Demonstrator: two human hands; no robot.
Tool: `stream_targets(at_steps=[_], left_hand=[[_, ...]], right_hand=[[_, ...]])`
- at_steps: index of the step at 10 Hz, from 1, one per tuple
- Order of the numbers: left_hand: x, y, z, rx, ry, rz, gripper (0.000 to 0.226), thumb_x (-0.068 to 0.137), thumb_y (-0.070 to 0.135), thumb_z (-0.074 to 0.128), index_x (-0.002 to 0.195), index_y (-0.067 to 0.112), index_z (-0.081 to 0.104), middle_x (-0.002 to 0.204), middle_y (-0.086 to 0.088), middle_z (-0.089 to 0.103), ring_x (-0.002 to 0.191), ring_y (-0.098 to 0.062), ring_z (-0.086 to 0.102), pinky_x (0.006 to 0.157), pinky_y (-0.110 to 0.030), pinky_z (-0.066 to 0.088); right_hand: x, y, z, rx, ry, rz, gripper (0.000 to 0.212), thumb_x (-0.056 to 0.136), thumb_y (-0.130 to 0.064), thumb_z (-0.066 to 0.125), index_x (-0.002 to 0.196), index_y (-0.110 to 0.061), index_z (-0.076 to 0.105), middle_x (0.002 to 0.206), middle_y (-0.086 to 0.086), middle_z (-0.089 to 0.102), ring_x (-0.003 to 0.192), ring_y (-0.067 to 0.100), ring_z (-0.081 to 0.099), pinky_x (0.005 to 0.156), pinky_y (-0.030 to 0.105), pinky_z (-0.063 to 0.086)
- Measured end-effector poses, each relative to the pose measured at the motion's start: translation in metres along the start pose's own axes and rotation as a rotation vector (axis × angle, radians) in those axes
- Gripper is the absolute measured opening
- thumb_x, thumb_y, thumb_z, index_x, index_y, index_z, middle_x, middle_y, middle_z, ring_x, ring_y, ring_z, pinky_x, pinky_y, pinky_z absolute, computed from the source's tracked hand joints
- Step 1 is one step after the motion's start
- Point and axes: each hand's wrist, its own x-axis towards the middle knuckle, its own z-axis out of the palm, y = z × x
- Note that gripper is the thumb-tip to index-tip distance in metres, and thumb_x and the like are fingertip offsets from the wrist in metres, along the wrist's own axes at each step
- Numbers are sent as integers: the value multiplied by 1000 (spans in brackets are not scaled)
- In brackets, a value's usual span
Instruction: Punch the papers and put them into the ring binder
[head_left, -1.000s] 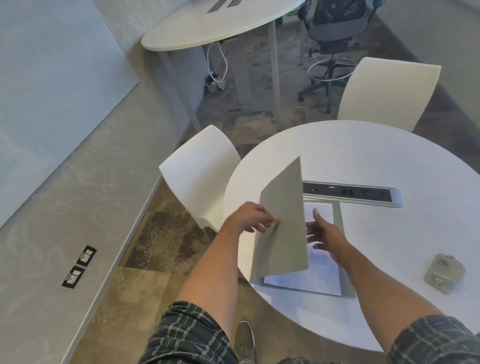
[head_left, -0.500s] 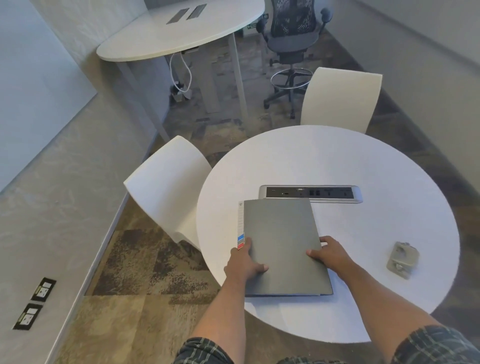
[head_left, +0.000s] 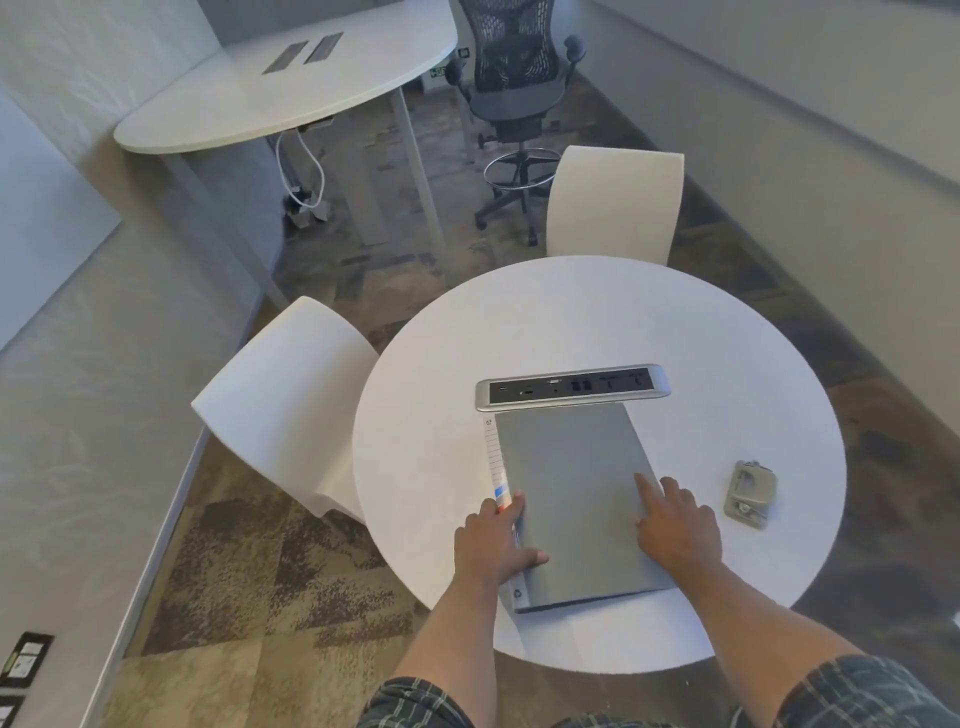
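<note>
Ring binder (head_left: 576, 499), grey and closed, lies flat on the round white table (head_left: 597, 322), toward the table's 6 o'clock edge, with its far end just short of the inset power strip (head_left: 571, 387). Its white labelled spine faces 9 o'clock, which puts the cover's opening edge on the 3 o'clock side. The left hand (head_left: 493, 540) rests against the spine near its lower end, fingers laid along that edge and thumb reaching over onto the cover, so it braces and steadies the binder rather than lifting it. The right hand (head_left: 675, 525) lies on the cover near the 3 o'clock edge with its fingers spread and straight, pressing down flat and pinching nothing; this looks like a hand settling a shut cover or squaring the binder on the table. No loose papers show anywhere on the table, so I judge that any sheets are already inside, though the closed cover hides them and I cannot tell. The hole punch (head_left: 748, 493) sits apart at the binder's 3 o'clock, untouched and within easy reach of the right hand. Two white chairs stand at the table's 12 and 9 o'clock, and a second white table and a black office chair stand farther off at 12 o'clock.
</note>
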Motion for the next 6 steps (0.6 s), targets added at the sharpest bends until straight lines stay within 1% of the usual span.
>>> stream_targets(at_steps=[1, 2, 3, 4, 5, 6], left_hand=[[0, 6, 2, 96, 18, -9, 97, 79, 70, 67, 158, 41, 19, 158, -4, 30, 132, -32, 45, 106, -42, 40], [2, 8, 3, 110, 0, -5, 97, 83, 66, 67, 160, 41, 13, 169, -5, 13, 145, -33, 34, 113, -45, 35], [4, 11, 0, 140, -11, -3, 97, 84, 64, 66, 160, 41, 12, 170, -6, 11, 145, -34, 34, 113, -45, 35], [2, 13, -5, 165, -7, 10, 95, 83, 64, 67, 159, 38, 17, 168, -6, 17, 144, -33, 35, 112, -44, 35], [4, 14, -18, 162, 44, 40, 82, 81, 66, 66, 150, 33, 38, 160, -7, 29, 145, -29, 33, 112, -43, 33], [8, 20, -38, 178, 136, 104, 74, 85, 69, 58, 145, 28, 48, 167, -7, 22, 152, -31, 24, 116, -46, 30]], right_hand=[[-1, 10, 3, 26, -130, -135, 68, 100, -20, 40, 162, -31, 15, 171, -2, 10, 150, 22, 28, 111, 39, 38], [-6, 14, 9, 69, -198, -187, 63, 105, -33, 39, 163, -32, 13, 172, -7, 6, 155, 19, 18, 116, 40, 35], [-10, 16, 9, 56, -199, -190, 63, 106, -41, 37, 163, -33, 12, 172, -8, 4, 156, 18, 15, 116, 40, 36], [-9, 15, 0, 48, -202, -188, 64, 103, -48, 39, 162, -36, 17, 171, -8, 10, 153, 21, 22, 116, 40, 34], [-6, 12, -17, 37, -169, -180, 53, 101, -47, 42, 153, -37, 39, 163, -7, 35, 142, 22, 42, 110, 38, 37], [3, 7, -41, -39, -47, -225, 42, 102, -44, 41, 139, -32, 56, 145, -3, 57, 131, 21, 53, 104, 38, 42]])
